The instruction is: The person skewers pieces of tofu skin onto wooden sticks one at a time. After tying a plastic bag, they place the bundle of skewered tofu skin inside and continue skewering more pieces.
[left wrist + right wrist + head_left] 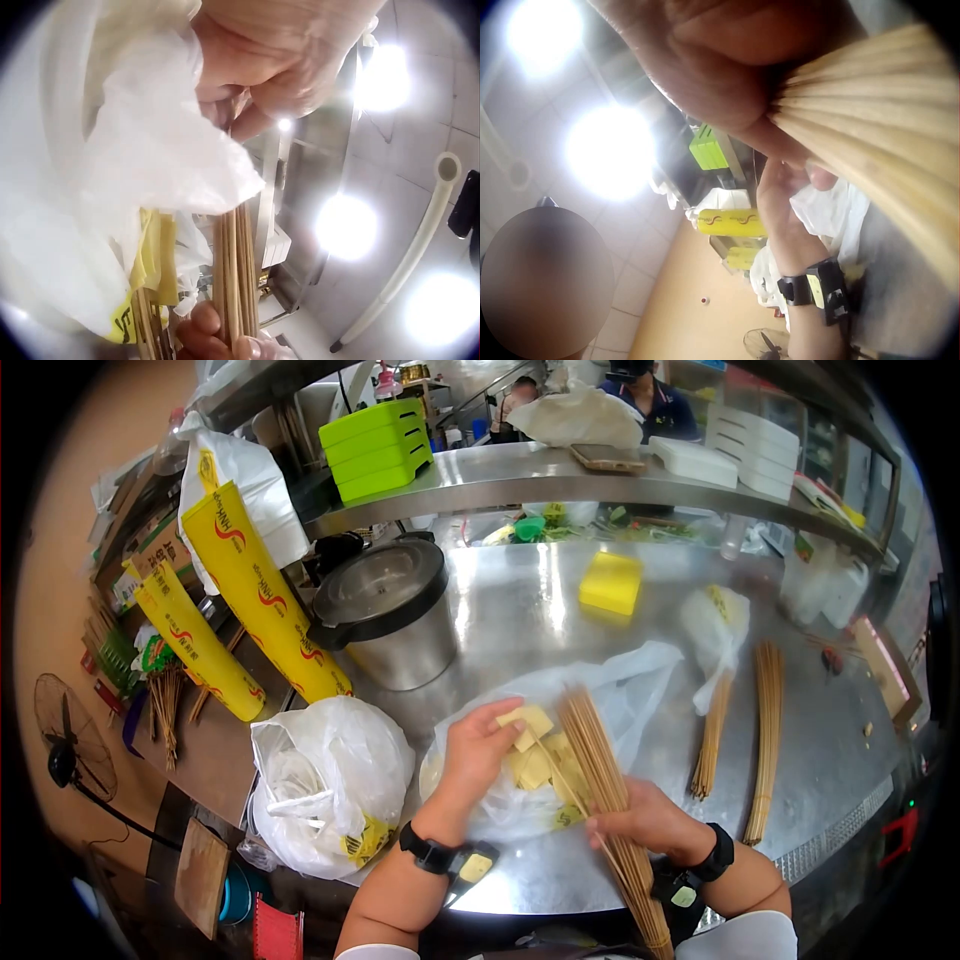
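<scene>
In the head view my left hand [472, 752] pinches a pale yellow square slice [527, 722] between thumb and fingers. A single skewer [563, 778] runs from that slice down to my right hand [655, 822]. The right hand grips a thick bundle of bamboo skewers [597, 750], its thumb lying along the near side. More pale yellow slices [532, 768] lie under the hands on a spread clear plastic bag [640, 672]. In the right wrist view the bundle [885, 112] fans out large from the palm. A white bag edge [180, 150] covers part of the left wrist view.
A knotted white bag [330, 785] sits left of my left arm. Behind it stand a lidded steel pot [400, 645] and yellow film rolls [255, 575]. A yellow block [610, 582] lies further back. Another skewer bundle [767, 750] lies at right. A steel shelf [480, 478] crosses the back.
</scene>
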The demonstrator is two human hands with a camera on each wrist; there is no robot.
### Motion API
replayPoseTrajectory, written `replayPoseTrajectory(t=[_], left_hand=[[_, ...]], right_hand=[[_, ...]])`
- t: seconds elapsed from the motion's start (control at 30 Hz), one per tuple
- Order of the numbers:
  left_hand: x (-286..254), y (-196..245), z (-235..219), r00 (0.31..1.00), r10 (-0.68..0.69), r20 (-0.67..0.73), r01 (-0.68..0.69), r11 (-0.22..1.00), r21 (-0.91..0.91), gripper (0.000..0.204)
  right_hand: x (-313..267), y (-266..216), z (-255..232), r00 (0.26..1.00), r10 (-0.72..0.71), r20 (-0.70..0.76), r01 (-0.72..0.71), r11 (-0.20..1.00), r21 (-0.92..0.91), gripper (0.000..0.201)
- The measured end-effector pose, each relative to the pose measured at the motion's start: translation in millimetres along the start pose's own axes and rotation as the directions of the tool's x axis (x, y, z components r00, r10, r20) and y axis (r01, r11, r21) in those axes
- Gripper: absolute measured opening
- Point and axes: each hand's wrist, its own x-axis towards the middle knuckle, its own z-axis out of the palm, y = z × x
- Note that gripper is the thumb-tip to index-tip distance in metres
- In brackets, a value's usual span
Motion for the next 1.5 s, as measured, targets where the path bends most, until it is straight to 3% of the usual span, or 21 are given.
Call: replayPoseTrajectory(t=[0.17,0.3,0.37,0.5,0.77,1.03,1.1,1.2,1.37,1.5], left_hand=[[-4.6,4.2,3.8,0.987,-0.152,0.057,0.151,0.988,0.014,0.031],[-4.4,3.8,4.4,0.988,-0.128,0.088,0.127,0.992,0.016,0.037],[-1.8,-2.5,5.1,0.999,-0.029,-0.030,0.025,0.994,-0.110,0.042],[2.5,-4.2,-1.2,0.996,-0.070,-0.058,0.062,0.990,-0.126,0.042],[1.1,0.2,2.9,0.996,-0.092,-0.017,0.084,0.959,-0.269,0.018],[1.3,-8.5,4.2,0.999,-0.040,-0.017,0.036,0.985,-0.166,0.018],[-0.3,-10.7,5.5,1.000,-0.015,-0.011,0.014,0.992,-0.127,0.018],[-2.4,-10.7,10.0,1.000,-0.006,-0.002,0.006,1.000,-0.016,0.021],[-13.1,-0.5,24.8,0.996,-0.035,-0.078,0.014,0.969,-0.247,0.045],[-15.9,-4.3,28.0,1.000,0.010,-0.016,-0.014,0.962,-0.273,0.050]], right_hand=[[-0.1,-0.1,-1.3,1.000,-0.003,0.011,0.003,1.000,0.017,0.024],[1.1,1.0,-2.0,1.000,0.000,0.017,0.000,1.000,0.012,0.025],[0.8,0.3,-1.3,1.000,0.004,0.015,-0.004,1.000,0.005,0.025],[1.8,1.4,-0.9,1.000,0.018,0.012,-0.018,1.000,-0.005,0.026],[2.3,1.9,-1.8,0.999,0.002,0.035,-0.001,1.000,-0.014,0.026],[-1.4,0.5,-2.8,0.999,-0.038,0.007,0.038,0.999,0.021,0.023],[-0.2,2.4,-4.5,0.998,-0.051,0.048,0.054,0.997,-0.061,0.023],[-0.7,1.2,-4.3,0.998,-0.059,0.026,0.061,0.995,-0.080,0.023],[6.0,12.4,-10.0,0.994,-0.107,0.005,0.107,0.992,-0.072,0.026],[4.9,10.3,-9.7,0.996,-0.090,-0.007,0.090,0.993,-0.075,0.028]])
